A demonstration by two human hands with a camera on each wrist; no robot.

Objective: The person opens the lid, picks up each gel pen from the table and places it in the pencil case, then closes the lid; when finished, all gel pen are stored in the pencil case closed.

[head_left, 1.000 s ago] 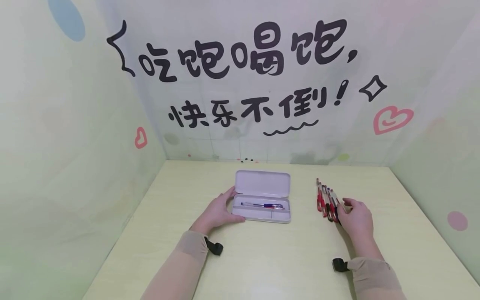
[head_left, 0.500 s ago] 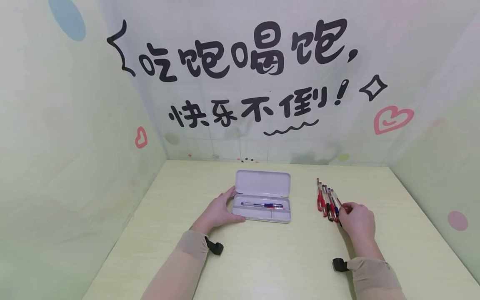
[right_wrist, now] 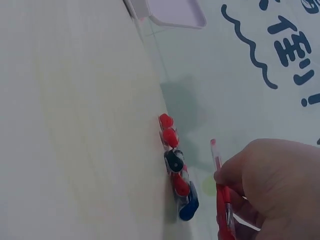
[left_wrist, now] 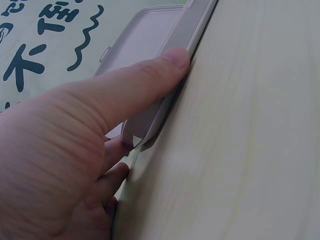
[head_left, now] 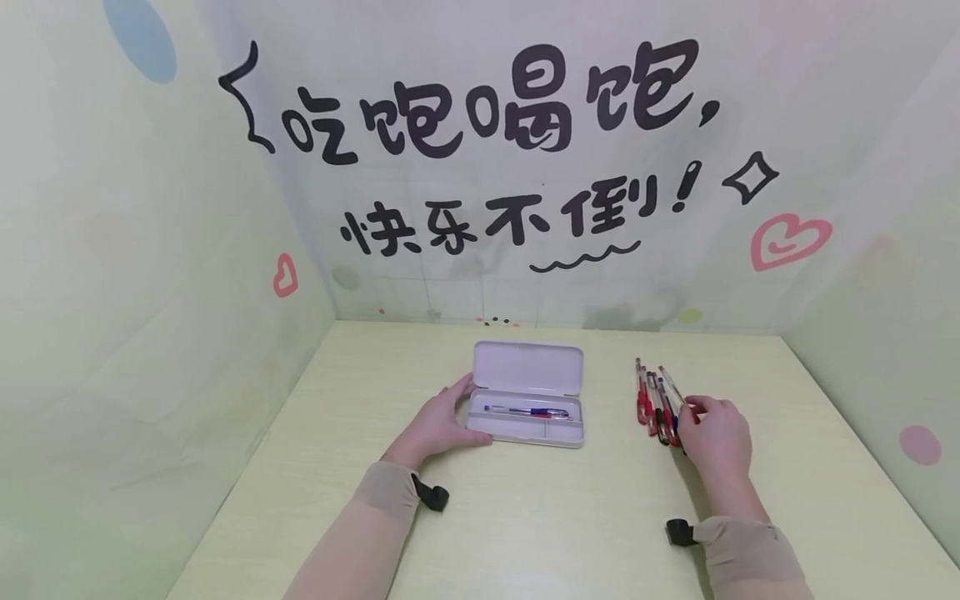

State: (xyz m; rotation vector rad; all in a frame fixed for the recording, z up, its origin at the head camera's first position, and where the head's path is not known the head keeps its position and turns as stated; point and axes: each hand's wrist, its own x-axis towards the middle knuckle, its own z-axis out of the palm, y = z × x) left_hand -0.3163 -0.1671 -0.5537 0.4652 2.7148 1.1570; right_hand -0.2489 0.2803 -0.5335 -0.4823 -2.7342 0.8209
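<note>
An open lilac pencil case (head_left: 528, 368) lies on the table with its lid tipped back. My left hand (head_left: 432, 429) holds its left end, thumb along the front wall (left_wrist: 175, 57) and the other fingers round the far side. Inside the back compartment rests a clear pen with a blue grip (head_left: 536, 412), a bit of red beside it. My right hand (head_left: 716, 437) pinches a red pen (right_wrist: 223, 200) between thumb and fingers, raised and tilted over the table. Just left of that hand lie several gel pens (head_left: 642, 406) side by side, with red, black and blue caps.
The pale wooden table (head_left: 540, 517) meets a printed cloth wall (head_left: 465, 292) at the back, and side walls rise left and right. A small black camera (head_left: 431, 493) sits at the left wrist, another black camera (head_left: 680, 532) at the right.
The red pen in my right hand has come up away from the row, its far end now higher in view. The left hand and pencil case stay put; the head view shifts slightly.
</note>
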